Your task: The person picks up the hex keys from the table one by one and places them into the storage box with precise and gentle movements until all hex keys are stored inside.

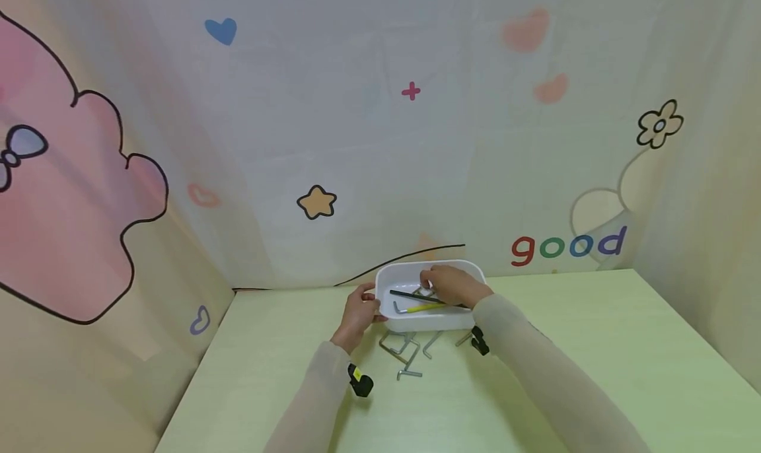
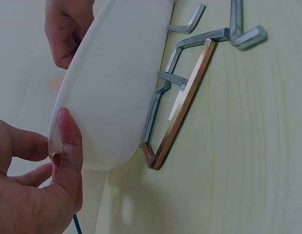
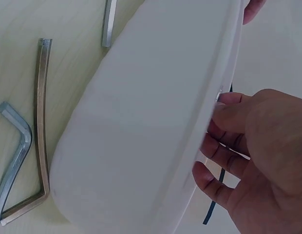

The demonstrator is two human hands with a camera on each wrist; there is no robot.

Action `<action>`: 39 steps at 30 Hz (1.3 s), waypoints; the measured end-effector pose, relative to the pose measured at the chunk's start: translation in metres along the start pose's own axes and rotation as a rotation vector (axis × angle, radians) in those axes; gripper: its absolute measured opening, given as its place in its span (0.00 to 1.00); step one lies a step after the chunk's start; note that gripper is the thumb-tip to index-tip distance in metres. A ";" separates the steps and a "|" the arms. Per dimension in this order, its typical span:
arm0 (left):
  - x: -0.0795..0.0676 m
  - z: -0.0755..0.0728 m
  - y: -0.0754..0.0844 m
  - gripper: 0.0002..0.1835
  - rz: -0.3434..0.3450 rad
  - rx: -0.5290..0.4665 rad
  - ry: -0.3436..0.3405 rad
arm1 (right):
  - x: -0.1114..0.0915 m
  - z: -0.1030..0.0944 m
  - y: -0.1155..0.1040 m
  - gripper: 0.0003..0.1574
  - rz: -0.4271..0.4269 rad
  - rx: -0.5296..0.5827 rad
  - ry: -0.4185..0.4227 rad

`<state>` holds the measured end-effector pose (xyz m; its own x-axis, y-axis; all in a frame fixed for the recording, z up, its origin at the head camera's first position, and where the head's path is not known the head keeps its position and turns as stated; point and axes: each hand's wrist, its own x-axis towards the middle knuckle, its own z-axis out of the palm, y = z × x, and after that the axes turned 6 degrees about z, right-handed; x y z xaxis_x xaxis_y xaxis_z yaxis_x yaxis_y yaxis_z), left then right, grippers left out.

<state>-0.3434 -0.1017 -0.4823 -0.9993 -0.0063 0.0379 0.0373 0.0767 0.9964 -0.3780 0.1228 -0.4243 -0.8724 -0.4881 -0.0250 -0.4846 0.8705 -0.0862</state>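
A white plastic bin [image 1: 431, 322] stands at the back of the table. My left hand [image 1: 359, 311] grips its left rim, thumb outside, as the left wrist view shows. My right hand [image 1: 454, 285] reaches over the rim into the bin with bent fingers. In the right wrist view, a bit of shiny metal, seemingly a hex key [image 3: 218, 94], shows between thumb and forefinger; most of it is hidden. A black hex key [image 1: 410, 296], a yellow-sleeved hex key [image 1: 421, 307] and some silver ones lie inside the bin.
Several bare hex keys lie on the table before the bin, among them a bronze-coloured one [image 2: 182, 109] and a silver one [image 1: 410, 374]. The pale green table [image 1: 571, 347] meets a printed curtain [image 1: 357, 136] right behind the bin.
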 end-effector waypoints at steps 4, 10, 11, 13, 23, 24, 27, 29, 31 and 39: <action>0.000 0.001 -0.003 0.27 -0.011 0.002 -0.008 | -0.001 0.002 0.000 0.08 0.006 0.014 -0.011; 0.001 0.000 -0.002 0.27 -0.009 -0.002 -0.007 | -0.002 0.000 -0.002 0.10 0.007 0.013 0.007; 0.001 -0.001 -0.001 0.27 -0.011 -0.003 -0.007 | -0.003 -0.001 -0.002 0.10 0.006 0.012 0.010; 0.001 -0.001 -0.001 0.27 -0.011 -0.001 -0.009 | -0.005 -0.002 -0.002 0.11 0.005 0.010 0.006; 0.001 -0.001 -0.003 0.27 -0.009 -0.011 -0.003 | -0.025 -0.006 -0.006 0.13 -0.024 -0.002 0.065; 0.002 -0.001 -0.003 0.27 -0.009 -0.012 -0.002 | -0.027 -0.007 -0.006 0.13 -0.027 -0.006 0.078; 0.002 -0.001 -0.003 0.27 -0.011 -0.013 0.002 | -0.034 -0.008 -0.007 0.14 -0.033 -0.016 0.099; 0.002 -0.001 -0.002 0.27 -0.015 -0.015 0.005 | -0.038 -0.009 -0.007 0.14 -0.036 -0.019 0.102; 0.001 -0.001 -0.001 0.27 -0.017 -0.014 0.009 | -0.042 -0.009 -0.007 0.15 -0.040 -0.022 0.107; 0.001 0.000 -0.002 0.27 -0.022 -0.014 0.006 | -0.058 -0.012 -0.006 0.18 -0.064 -0.016 0.172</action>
<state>-0.3447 -0.1018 -0.4837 -0.9998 -0.0137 0.0162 0.0154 0.0624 0.9979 -0.3254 0.1465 -0.4099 -0.8370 -0.5259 0.1513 -0.5393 0.8395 -0.0659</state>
